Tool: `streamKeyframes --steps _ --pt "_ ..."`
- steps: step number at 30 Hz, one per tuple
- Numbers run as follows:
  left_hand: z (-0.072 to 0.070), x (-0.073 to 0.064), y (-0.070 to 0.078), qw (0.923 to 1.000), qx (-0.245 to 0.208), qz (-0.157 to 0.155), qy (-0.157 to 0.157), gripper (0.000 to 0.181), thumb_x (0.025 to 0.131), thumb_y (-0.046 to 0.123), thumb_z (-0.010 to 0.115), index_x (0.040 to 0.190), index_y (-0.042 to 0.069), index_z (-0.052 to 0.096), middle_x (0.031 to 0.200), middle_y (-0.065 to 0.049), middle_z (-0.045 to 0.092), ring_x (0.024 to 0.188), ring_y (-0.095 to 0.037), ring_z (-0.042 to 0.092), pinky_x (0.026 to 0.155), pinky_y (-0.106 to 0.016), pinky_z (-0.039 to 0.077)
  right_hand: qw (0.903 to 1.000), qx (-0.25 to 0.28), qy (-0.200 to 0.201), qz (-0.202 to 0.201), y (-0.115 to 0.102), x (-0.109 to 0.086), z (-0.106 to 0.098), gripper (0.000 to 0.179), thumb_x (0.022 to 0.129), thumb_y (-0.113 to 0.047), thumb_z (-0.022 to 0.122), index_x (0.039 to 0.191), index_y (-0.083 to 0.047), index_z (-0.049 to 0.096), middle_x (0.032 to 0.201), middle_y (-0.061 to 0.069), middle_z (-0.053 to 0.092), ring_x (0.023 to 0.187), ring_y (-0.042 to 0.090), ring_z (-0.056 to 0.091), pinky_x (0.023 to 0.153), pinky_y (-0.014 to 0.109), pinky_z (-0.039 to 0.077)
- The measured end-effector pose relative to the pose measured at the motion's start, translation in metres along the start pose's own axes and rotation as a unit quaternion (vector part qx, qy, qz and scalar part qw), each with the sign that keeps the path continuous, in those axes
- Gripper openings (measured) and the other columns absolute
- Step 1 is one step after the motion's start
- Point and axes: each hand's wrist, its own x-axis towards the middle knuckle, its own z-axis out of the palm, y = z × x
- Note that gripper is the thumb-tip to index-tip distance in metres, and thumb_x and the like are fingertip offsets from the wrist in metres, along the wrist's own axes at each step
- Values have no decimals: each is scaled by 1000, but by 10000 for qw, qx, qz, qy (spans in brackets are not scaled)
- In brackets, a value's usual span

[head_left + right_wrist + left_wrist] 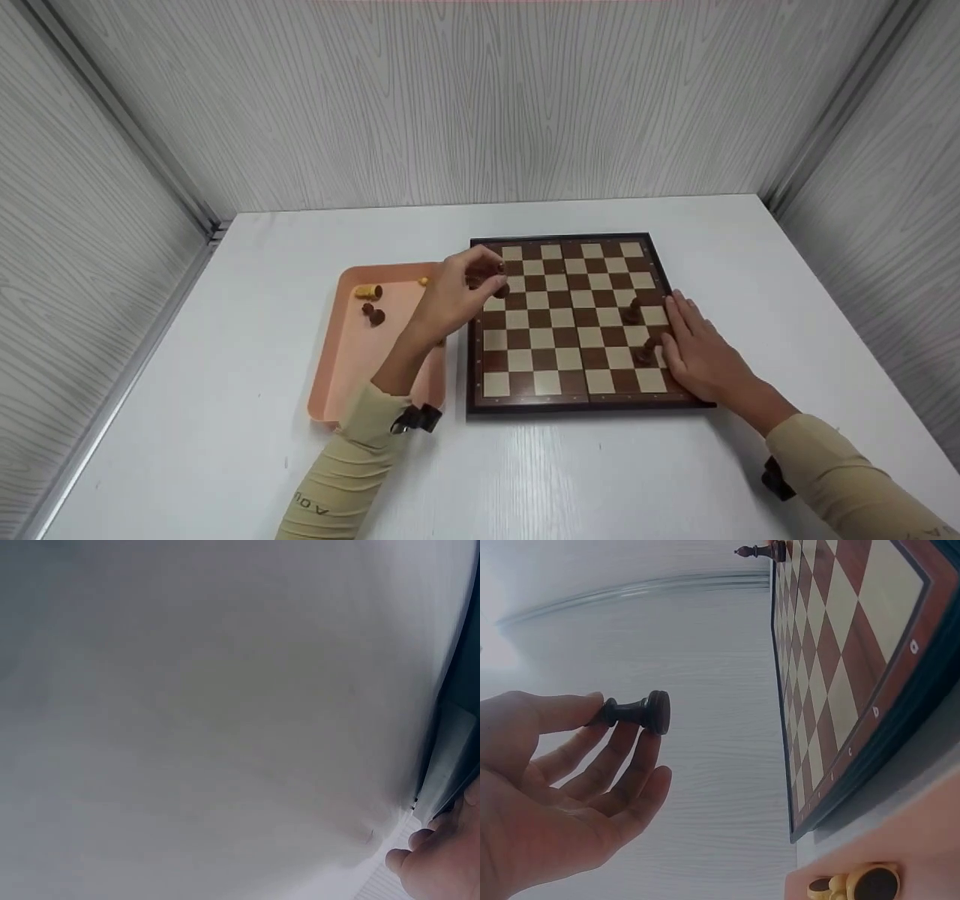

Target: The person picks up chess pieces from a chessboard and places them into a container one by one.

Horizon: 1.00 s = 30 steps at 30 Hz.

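Note:
My left hand (459, 289) is raised over the left side of the chessboard (538, 341). Between its thumb and fingertips it pinches a dark chess piece (634, 712), whose round base points away from the palm in the left wrist view. My right hand (701, 356) lies along the board's right edge, fingers extended and touching the frame. Two dark chess pieces stand on the right part of the board, a farther one (632, 311) and a nearer one (645, 351) close to the right thumb.
Left of the board, a pink tray (327, 367) sits on the white table (225, 420), partly hidden under my left arm. It holds a yellow chess piece (367, 292), a dark chess piece (376, 317) and others. Wood-grained panels (495, 105) enclose the back and sides.

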Motion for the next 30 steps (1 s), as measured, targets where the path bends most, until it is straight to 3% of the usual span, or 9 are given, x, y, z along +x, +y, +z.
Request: streamKeyframes --steps 17,30 --pt "-43 -21 -12 9982 -304 -407 327 18 100 9 66 116 -1 68 107 -14 71 100 -27 68 93 -43 53 10000 16 58 -80 1 2 3 65 111 -30 32 161 5 14 169 24 11 153 46 14 117 65 23" --pt "-67 -25 -36 9965 -332 -581 508 16 100 3 65 114 -5 68 111 -20 70 107 -33 66 96 -47 51 9998 -15 143 -97 5 1 5 64 111 -30 33 160 7 15 168 25 12 152 48 16 115 67 25"
